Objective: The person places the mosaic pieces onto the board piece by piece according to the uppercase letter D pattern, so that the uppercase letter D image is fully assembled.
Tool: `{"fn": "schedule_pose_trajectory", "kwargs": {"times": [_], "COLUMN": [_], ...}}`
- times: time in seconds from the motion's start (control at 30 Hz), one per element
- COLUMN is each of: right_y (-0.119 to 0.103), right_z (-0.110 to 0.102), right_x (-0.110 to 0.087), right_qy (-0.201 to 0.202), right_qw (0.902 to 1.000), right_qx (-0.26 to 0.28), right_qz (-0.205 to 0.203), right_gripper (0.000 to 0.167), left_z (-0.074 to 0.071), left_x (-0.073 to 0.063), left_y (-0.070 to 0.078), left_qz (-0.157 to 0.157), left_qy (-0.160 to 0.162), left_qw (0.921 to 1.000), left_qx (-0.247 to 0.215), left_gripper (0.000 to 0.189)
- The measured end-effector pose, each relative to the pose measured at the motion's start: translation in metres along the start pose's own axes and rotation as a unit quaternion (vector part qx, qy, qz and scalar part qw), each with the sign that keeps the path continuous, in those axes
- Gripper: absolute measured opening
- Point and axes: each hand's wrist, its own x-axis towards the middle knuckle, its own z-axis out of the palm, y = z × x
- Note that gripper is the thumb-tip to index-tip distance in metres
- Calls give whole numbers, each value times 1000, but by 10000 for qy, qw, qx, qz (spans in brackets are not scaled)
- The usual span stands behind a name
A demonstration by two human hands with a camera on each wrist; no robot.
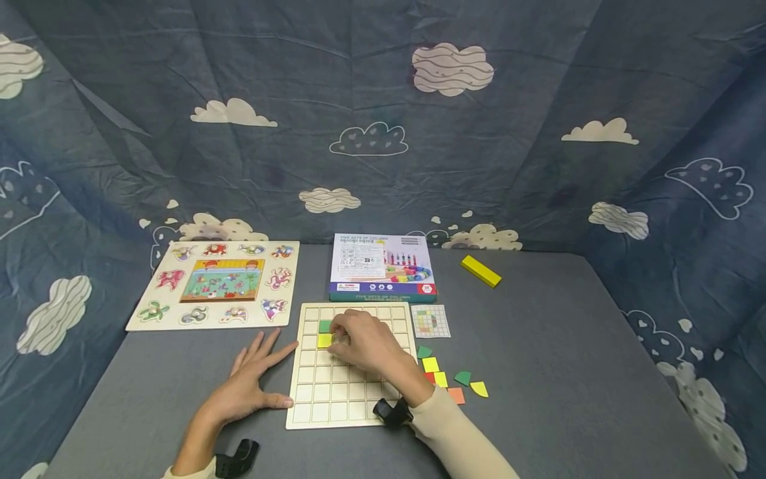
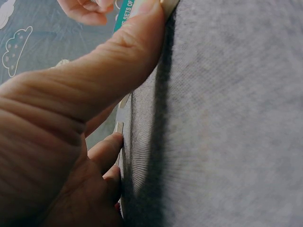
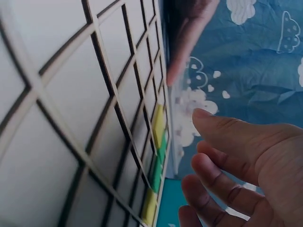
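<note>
A pale wooden grid board (image 1: 303,412) lies flat on the grey table. In its upper left part sit a green tile (image 1: 324,326) and, just below, a yellow tile (image 1: 324,340). My right hand (image 1: 371,342) hovers over the board beside these tiles. Its fingers are loosely bent, with nothing between thumb and fingertips in the right wrist view, where another yellow tile (image 3: 149,208) shows past the green. My left hand (image 1: 248,379) rests with spread fingers at the board's left side, thumb and index fingertip right at its edge.
Right of the board lie a small pattern card (image 1: 439,322) and several loose pieces, among them a yellow square (image 1: 430,364), an orange square (image 1: 456,396) and a green quarter-round (image 1: 463,378). Behind stand an animal puzzle (image 1: 161,319), a toy box (image 1: 359,266) and a yellow block (image 1: 481,271).
</note>
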Motion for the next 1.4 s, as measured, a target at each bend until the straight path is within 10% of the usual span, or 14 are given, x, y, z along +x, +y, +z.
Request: {"fn": "schedule_pose_trajectory", "kwargs": {"times": [1.4], "right_y": [68], "right_z": [-43], "right_x": [-73], "right_qy": [-115], "right_qw": [9995], "right_qx": [285], "right_qz": [-32], "right_gripper": [20], "left_z": [1], "left_x": [1], "left_y": [-2], "left_qz": [-34], "left_qy": [-33], "left_qw": [10000], "left_qx": [55], "left_gripper": [101]}}
